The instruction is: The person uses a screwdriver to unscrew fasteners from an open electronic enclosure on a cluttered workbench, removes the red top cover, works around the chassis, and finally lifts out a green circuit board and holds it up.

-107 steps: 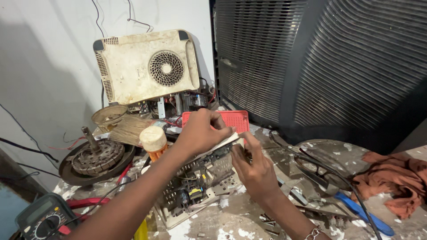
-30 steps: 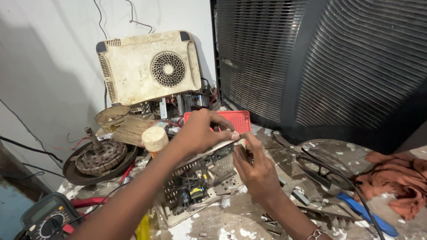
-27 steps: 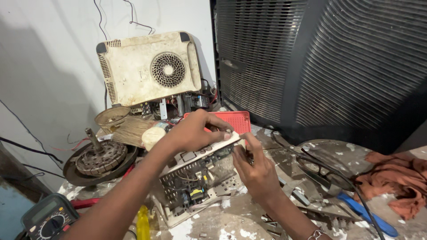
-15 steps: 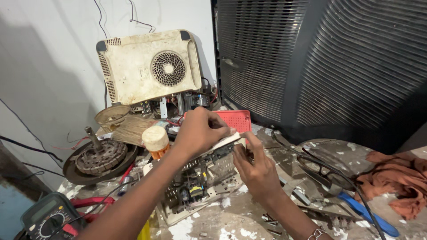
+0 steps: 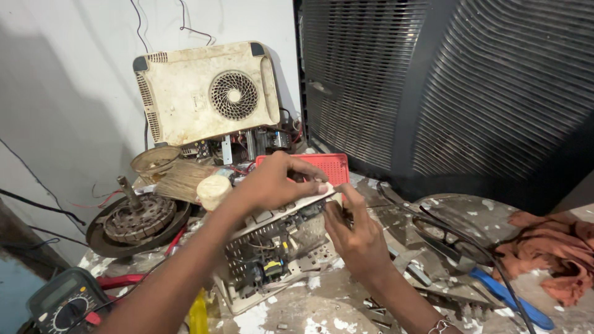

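Behind circuit board (image 5: pixel 272 256), red case (image 5: pixel 331 166)

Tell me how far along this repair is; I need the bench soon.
Done: the unit's cover is off, its circuit board exposed. In hand: the left hand grips its pale top edge while the right hand works at the board's right end; any tool is hidden. Left: it is still open, parts scattered on the table.

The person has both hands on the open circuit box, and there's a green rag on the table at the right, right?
Not quite: the rag is orange, not green, as the head view shows. The rest holds: the left hand and right hand are both on the open circuit box, and the rag lies at the right on the table.
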